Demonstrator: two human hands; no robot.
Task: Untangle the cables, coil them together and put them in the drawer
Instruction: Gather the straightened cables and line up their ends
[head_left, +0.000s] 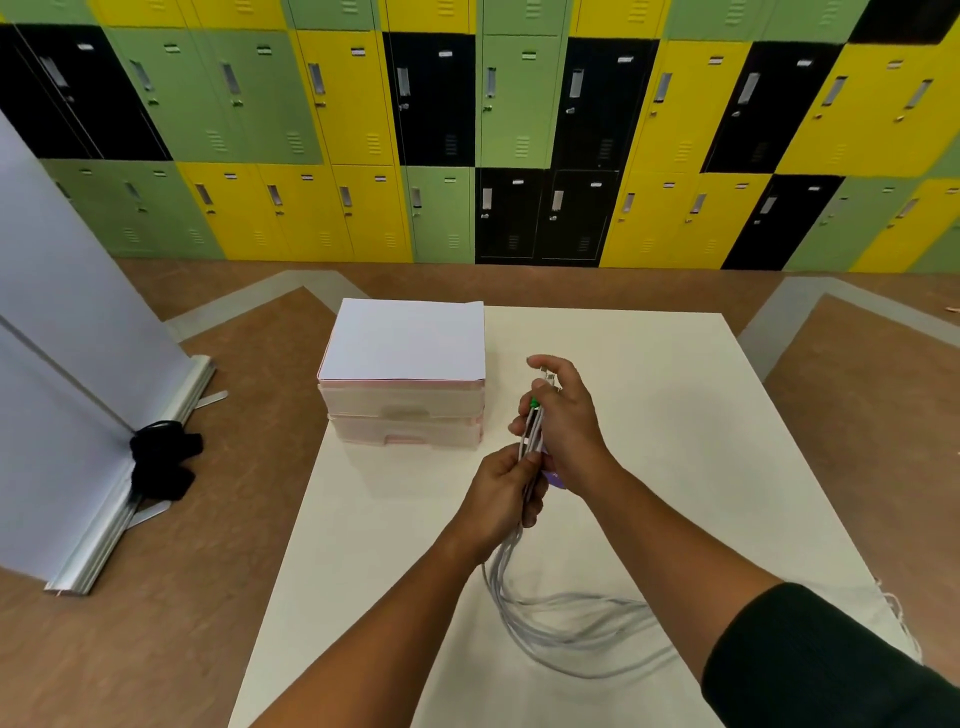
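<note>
Several grey-white cables (561, 618) run as one bundle up from the white table (727, 441) into both hands. My left hand (506, 493) grips the bundle low down. Just above it, my right hand (563, 421) holds the plug ends, where a green connector (533, 401) and metal tips show. The cables' slack lies in loose loops on the table near my right forearm. A small white drawer unit (402, 374) with two drawers, both closed, stands at the table's far left corner, left of my hands.
A purple tag (554, 477) peeks out between my hands. A white partition panel on a metal foot (130, 493) stands on the brown floor at left, with a black strap (161, 462) beside it. Coloured lockers (467, 130) line the far wall.
</note>
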